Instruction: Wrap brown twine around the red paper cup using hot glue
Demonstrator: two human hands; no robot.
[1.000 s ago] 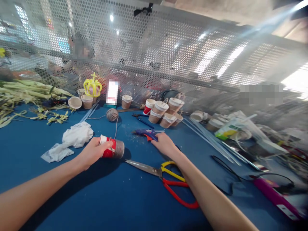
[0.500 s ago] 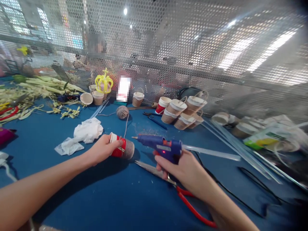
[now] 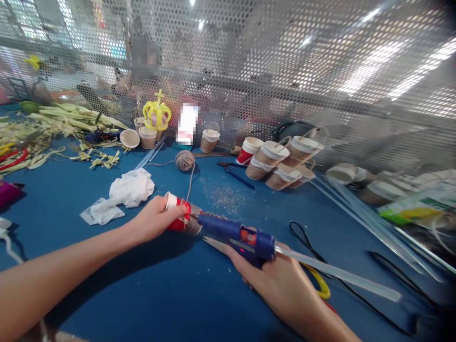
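My left hand (image 3: 155,216) is closed around a red paper cup (image 3: 177,219), which lies on its side with its white mouth to the left. Grey-brown yarn wraps the cup's base end, and a strand runs back to a yarn ball (image 3: 185,161). In my right hand (image 3: 270,275) is a blue hot glue gun (image 3: 237,232), with a clear glue stick (image 3: 338,273) sticking out behind. Its nozzle tip is at the cup's side, by the edge of the yarn wrapping. Scissors (image 3: 216,245) lie under my right hand, mostly hidden.
Crumpled white plastic (image 3: 131,190) lies left of the cup. Several wrapped cups (image 3: 272,154) are stacked at the back right, near blue-handled pliers (image 3: 237,176). Clear glue sticks (image 3: 370,218) and a black cord (image 3: 302,242) lie right. Plant strips (image 3: 71,118) and a yellow crown (image 3: 156,114) stand back left.
My right hand has brought the glue gun down and its nozzle left onto the cup; before, the tip was above and apart from it. The cup stays in my left hand. The view has shifted slightly.
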